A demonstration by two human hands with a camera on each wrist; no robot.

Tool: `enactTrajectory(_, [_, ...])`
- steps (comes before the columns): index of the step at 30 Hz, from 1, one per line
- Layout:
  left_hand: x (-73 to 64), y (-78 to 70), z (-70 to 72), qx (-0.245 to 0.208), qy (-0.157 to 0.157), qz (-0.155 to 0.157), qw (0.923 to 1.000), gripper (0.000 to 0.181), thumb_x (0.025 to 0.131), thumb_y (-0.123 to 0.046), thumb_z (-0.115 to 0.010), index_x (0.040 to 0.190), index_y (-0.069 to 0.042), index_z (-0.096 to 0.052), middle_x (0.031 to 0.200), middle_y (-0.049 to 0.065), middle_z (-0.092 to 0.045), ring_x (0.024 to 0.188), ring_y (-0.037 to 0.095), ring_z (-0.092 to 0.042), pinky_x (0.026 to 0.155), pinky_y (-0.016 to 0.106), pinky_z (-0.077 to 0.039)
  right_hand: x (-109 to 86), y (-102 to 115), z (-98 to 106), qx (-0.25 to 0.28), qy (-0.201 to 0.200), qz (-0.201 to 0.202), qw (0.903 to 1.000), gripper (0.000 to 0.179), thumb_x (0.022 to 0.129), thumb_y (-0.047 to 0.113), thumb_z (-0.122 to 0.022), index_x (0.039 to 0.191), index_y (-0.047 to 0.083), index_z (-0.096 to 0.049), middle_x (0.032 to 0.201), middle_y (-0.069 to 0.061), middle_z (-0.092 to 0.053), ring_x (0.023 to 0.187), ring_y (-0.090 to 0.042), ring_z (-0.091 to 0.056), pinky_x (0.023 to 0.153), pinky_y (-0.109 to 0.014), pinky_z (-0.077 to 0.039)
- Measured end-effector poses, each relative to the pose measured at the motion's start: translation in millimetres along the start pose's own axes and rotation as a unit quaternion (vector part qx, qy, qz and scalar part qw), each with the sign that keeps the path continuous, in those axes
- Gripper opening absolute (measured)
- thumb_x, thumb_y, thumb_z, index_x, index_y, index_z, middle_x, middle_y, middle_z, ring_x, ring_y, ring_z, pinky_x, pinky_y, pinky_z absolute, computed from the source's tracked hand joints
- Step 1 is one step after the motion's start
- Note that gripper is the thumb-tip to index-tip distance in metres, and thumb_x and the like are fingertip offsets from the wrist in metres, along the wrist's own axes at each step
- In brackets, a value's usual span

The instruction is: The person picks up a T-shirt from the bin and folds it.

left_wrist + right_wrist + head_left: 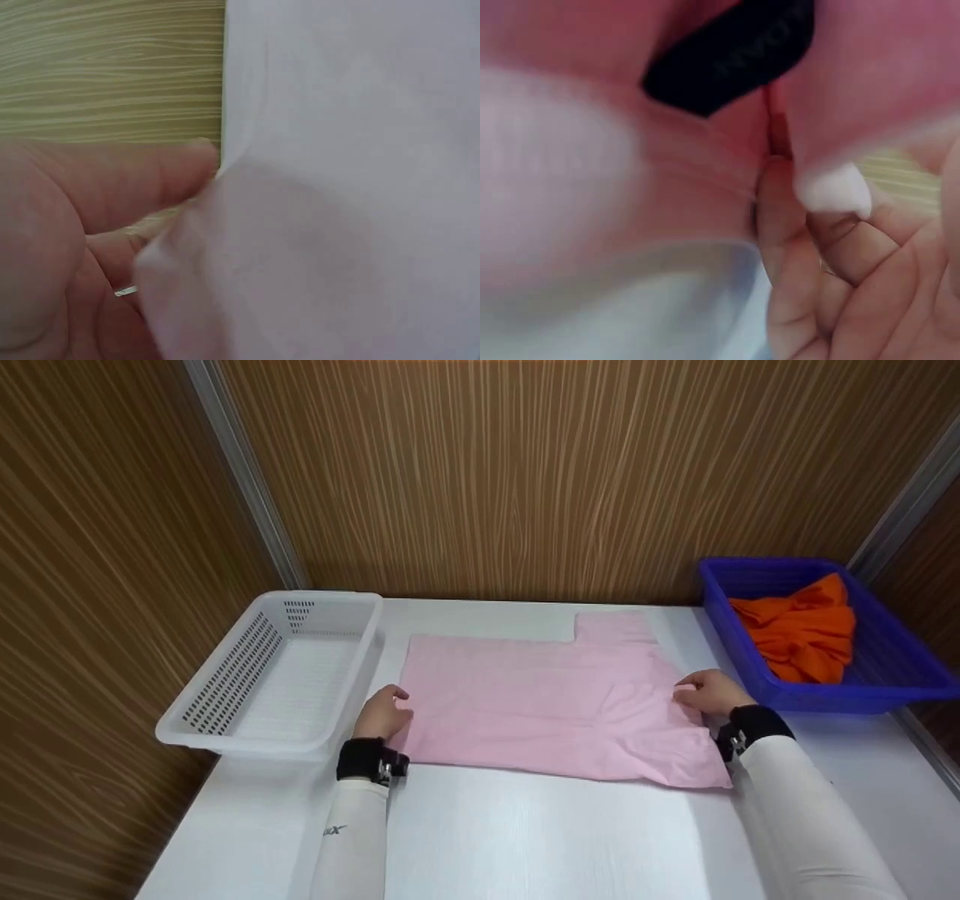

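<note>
A pink T-shirt [525, 690] lies spread on the white table, its hem toward the left and its neck toward the right. At the hem, my left hand [384, 714] pinches the edge of the cloth. The left wrist view shows the thumb [165, 176] at the fabric's edge and a fold of cloth [187, 277] over the other fingers. My right hand [712, 694] grips the shirt near the neck opening. A dark label [727, 60] shows inside the collar in the right wrist view, with curled fingers [795, 247] on the fabric just below it.
A white perforated basket [345, 675] stands on the left of the table [540, 832]. On the right, a blue basket [825, 701] holds a crumpled orange cloth [806, 634]. Wood-grain panels [510, 480] wall in the back and both sides.
</note>
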State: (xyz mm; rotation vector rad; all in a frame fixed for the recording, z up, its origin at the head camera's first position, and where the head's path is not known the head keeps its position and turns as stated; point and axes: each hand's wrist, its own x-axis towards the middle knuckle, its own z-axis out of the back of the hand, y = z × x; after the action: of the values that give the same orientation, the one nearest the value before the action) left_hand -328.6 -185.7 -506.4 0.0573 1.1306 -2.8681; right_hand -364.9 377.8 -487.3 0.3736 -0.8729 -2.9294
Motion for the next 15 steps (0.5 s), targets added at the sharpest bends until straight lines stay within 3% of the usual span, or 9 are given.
enactTrajectory(1, [-1.2,0.4,1.8,-0.004,-0.002,0.002,1.0000,0.033,0.095,-0.007,-0.062,0.127,0.002,-0.064,0.133,0.028,-0.067,0.122,0.041,-0.064,0.109,0.053,-0.050,-0.8,2.9,1.4,-0.012,-0.011,0.015,0.9998,0.045,0.104,0.028,-0.062,0.130,-0.009,-0.065,0.120,-0.035,-0.065,0.104,-0.042,-0.058,0.095,-0.053,-0.052])
enactTrajectory(6, [-3.9,-1.6,5.7,-0.037,-0.038,0.003,0.9986,0.034,0.097,-0.001,-0.059,0.130,-0.001,-0.064,0.138,0.028,-0.065,0.125,0.041,-0.062,0.110,0.054,-0.049,0.0,12.8,8.8,0.011,-0.100,0.062,0.9930,0.025,0.104,0.014,-0.063,0.122,-0.002,-0.070,0.102,-0.025,-0.069,0.093,-0.032,-0.058,0.076,-0.029,-0.046])
enactTrajectory(11, [-4.7,-1.4,5.1,-0.038,-0.035,0.019,0.9985,0.036,0.101,-0.009,-0.058,0.135,0.001,-0.060,0.129,0.029,-0.067,0.118,0.040,-0.064,0.104,0.052,-0.051,-2.1,11.0,8.5,0.052,-0.118,0.038,0.9909,0.045,0.109,0.025,-0.056,0.141,-0.006,-0.057,0.123,-0.035,-0.066,0.102,-0.041,-0.065,0.076,-0.021,-0.052])
enactTrajectory(15, [-8.8,0.4,9.8,-0.035,-0.005,0.048,0.9982,0.044,0.104,-0.017,-0.056,0.142,0.004,-0.053,0.135,0.031,-0.065,0.122,0.041,-0.064,0.107,0.052,-0.051,-28.8,7.4,4.3,0.093,-0.135,0.019,0.9863,0.058,0.111,0.036,-0.051,0.148,-0.009,-0.049,0.136,-0.037,-0.062,0.120,-0.047,-0.064,0.092,-0.036,-0.056])
